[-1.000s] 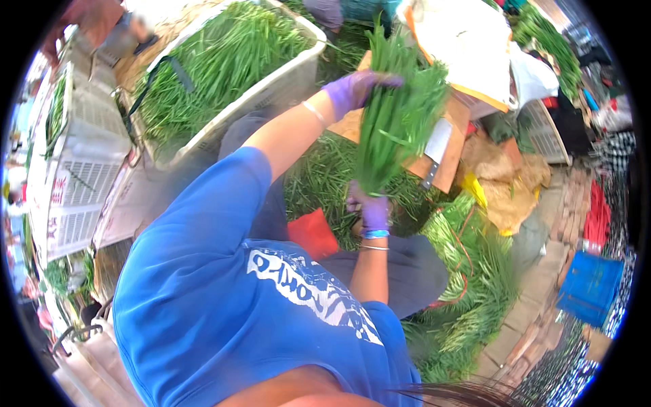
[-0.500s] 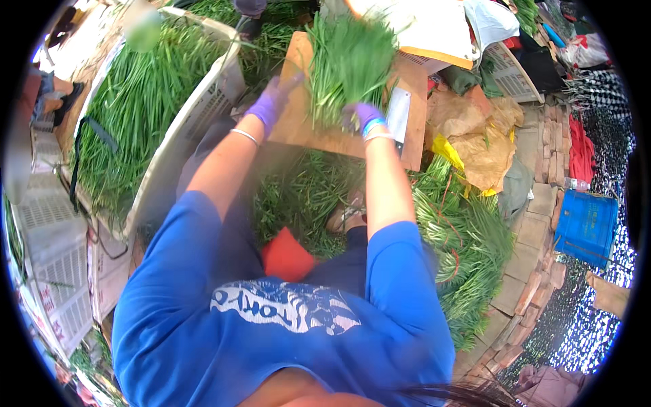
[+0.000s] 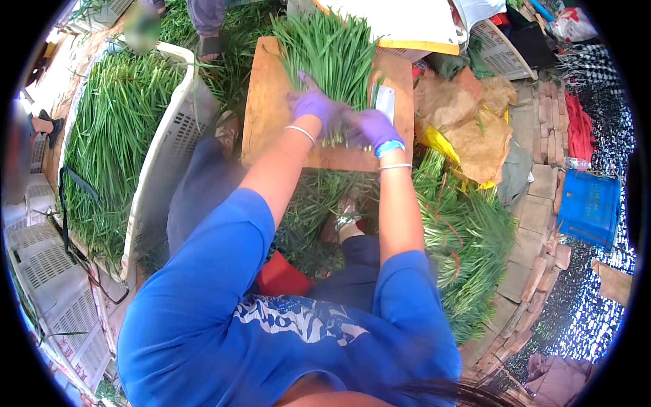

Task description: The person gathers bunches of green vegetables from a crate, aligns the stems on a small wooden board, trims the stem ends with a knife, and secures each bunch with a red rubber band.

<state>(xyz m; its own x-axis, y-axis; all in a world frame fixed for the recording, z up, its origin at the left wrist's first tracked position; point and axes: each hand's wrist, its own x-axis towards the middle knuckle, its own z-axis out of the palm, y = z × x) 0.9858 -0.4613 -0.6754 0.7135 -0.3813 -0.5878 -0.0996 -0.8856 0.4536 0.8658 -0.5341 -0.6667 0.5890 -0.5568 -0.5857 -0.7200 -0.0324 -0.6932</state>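
A fanned bunch of long green chive-like stalks [image 3: 325, 57] lies on a wooden board [image 3: 261, 129], leaves pointing away from me. My left hand [image 3: 313, 108], in a purple glove, rests over the lower part of the bunch, one finger stretched out along the leaves. Close beside it, my right hand [image 3: 374, 127], gloved the same way, is at the cut ends; motion smears its fingers, so its grip is unclear. A flat wide-bladed knife [image 3: 384, 103] lies on the board just beyond my right hand.
At the left stands a white plastic crate [image 3: 142, 183] full of green stalks. Tied bundles of stalks [image 3: 461, 251] lie to the right, beside crumpled brown paper [image 3: 475, 129]. A blue bin [image 3: 588, 207] is farther right. Another person's foot [image 3: 210, 46] shows beyond the crate.
My left hand has moved right, from beside the bunch onto it. The bunch now lies more spread on the board, and my right hand has stayed near its base.
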